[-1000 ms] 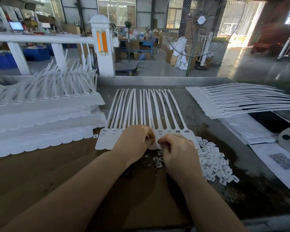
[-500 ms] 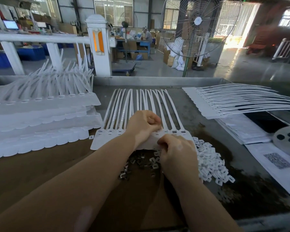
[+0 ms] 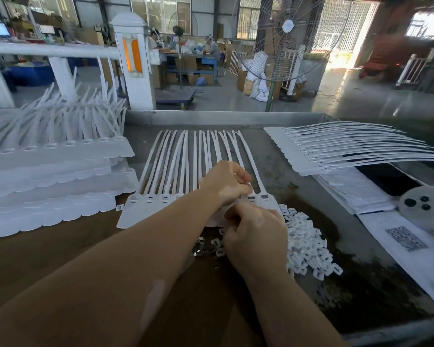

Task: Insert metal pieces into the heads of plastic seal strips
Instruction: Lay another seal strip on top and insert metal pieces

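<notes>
Head view shows our left hand (image 3: 227, 182), fingers curled, pressing at the heads of the joined seal strips (image 3: 176, 169), while our right hand (image 3: 257, 232) pinches something too small to identify. We judge a tilted metal piece could jam or drop among the loose metal pieces (image 3: 201, 249) at 6 o'clock. White clips (image 3: 308, 249) crowd 3 o'clock; stacked strips (image 3: 53, 171) hem 9 o'clock.

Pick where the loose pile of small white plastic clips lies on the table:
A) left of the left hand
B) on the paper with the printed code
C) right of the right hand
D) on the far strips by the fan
C: the pile of white clips spreads over the table just right of the right hand.
</notes>
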### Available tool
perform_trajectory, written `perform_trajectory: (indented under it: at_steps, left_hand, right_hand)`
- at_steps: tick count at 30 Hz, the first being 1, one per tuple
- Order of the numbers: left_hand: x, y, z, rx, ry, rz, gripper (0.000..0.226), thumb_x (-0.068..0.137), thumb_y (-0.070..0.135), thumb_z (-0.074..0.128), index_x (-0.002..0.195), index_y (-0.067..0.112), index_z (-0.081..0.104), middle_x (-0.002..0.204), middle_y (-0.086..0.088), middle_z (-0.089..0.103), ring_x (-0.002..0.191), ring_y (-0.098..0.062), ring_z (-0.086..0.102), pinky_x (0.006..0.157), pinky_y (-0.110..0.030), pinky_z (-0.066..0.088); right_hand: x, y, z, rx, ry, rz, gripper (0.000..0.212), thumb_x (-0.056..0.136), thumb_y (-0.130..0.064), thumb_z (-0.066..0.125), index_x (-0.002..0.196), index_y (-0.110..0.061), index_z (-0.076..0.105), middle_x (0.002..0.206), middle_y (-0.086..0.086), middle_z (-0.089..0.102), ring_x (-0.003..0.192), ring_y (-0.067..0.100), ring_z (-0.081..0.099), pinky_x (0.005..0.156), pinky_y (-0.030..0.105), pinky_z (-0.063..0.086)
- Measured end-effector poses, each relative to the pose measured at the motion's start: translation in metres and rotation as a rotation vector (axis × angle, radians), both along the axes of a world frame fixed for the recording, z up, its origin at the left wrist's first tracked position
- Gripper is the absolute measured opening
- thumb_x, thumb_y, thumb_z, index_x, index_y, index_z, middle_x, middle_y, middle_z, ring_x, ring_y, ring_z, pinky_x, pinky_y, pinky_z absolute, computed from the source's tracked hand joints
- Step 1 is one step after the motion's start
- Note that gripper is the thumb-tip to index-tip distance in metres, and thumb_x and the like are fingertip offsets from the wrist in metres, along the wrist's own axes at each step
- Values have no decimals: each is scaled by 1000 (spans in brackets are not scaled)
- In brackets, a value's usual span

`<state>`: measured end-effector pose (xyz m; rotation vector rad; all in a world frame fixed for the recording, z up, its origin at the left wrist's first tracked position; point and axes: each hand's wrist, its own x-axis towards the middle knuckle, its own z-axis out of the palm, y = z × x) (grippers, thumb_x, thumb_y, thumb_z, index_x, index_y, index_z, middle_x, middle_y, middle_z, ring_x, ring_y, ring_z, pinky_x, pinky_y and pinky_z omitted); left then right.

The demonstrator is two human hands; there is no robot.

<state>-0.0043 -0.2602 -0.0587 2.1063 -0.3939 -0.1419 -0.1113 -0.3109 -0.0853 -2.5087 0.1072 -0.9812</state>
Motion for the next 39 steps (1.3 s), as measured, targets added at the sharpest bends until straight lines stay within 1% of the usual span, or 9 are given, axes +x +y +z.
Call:
perform_trajectory:
  at_steps: [8, 10, 14, 19, 25, 27, 29, 32, 39]
  left_hand:
    - [6, -4, 2, 26, 73, -55, 20, 71, 9, 72, 72, 28, 66, 75, 9, 68, 87, -17, 65, 98, -47, 43]
    - [7, -4, 2, 23, 93, -66, 18, 72, 10, 72, 75, 27, 67, 80, 8, 68, 85, -15, 64, 95, -42, 45]
    - [10, -2, 3, -14, 136, -94, 14, 77, 7, 71, 85, 19, 69, 84, 3, 64, 76, -11, 60, 67, -24, 46]
    - [10, -1, 3, -44, 166, -81, 15, 79, 5, 71, 91, 13, 69, 80, 0, 62, 69, -7, 57, 46, -11, 43]
    - [11, -1, 0, -41, 165, -94, 21, 75, 3, 73, 92, 15, 69, 83, 4, 67, 79, -9, 63, 70, -21, 49]
    - [10, -2, -1, -25, 153, -81, 21, 73, 5, 74, 87, 19, 69, 81, 6, 68, 83, -11, 64, 88, -32, 48]
    - [10, -2, -2, 9, 130, -62, 21, 71, 10, 76, 80, 26, 67, 82, 7, 67, 90, -16, 64, 101, -44, 40]
    - [9, -3, -2, 52, 112, -47, 23, 67, 15, 78, 78, 30, 63, 81, 6, 63, 98, -24, 61, 104, -50, 36]
    - [10, -5, -2, 49, 187, -32, 22, 69, 9, 75, 80, 27, 67, 97, -2, 65, 106, -26, 57, 99, -43, 43]
  right_hand:
    - [1, -2, -1, 11, 57, 9, 16, 64, -10, 50, 62, -13, 65, 55, -1, 62, 51, 22, 57, 63, 32, 44]
    - [1, -2, -1, 17, 63, 10, 17, 66, -10, 49, 63, -13, 65, 57, -1, 63, 52, 22, 57, 64, 32, 44]
    - [1, -2, -1, 25, 79, 23, 20, 70, -11, 47, 66, -12, 66, 60, 0, 64, 55, 22, 57, 65, 34, 45]
    - [1, -1, 0, 33, 87, 22, 20, 71, -12, 47, 69, -12, 67, 62, 0, 65, 57, 21, 58, 67, 34, 44]
    - [2, -2, -1, 36, 86, 29, 21, 73, -12, 47, 70, -12, 67, 63, 1, 65, 59, 22, 58, 68, 34, 45]
    - [1, -2, 0, 44, 76, 25, 20, 72, -12, 47, 69, -12, 68, 63, 1, 65, 58, 22, 58, 68, 34, 45]
    - [0, -1, 0, 46, 59, 18, 19, 71, -10, 49, 68, -12, 68, 62, 0, 65, 57, 21, 58, 66, 32, 43]
    - [0, -1, -1, 42, 52, 17, 19, 71, -10, 50, 68, -12, 68, 61, -1, 65, 56, 19, 58, 66, 30, 42]
    - [0, -1, -1, 45, 47, 17, 17, 71, -9, 51, 69, -13, 68, 63, -1, 65, 58, 18, 59, 67, 30, 41]
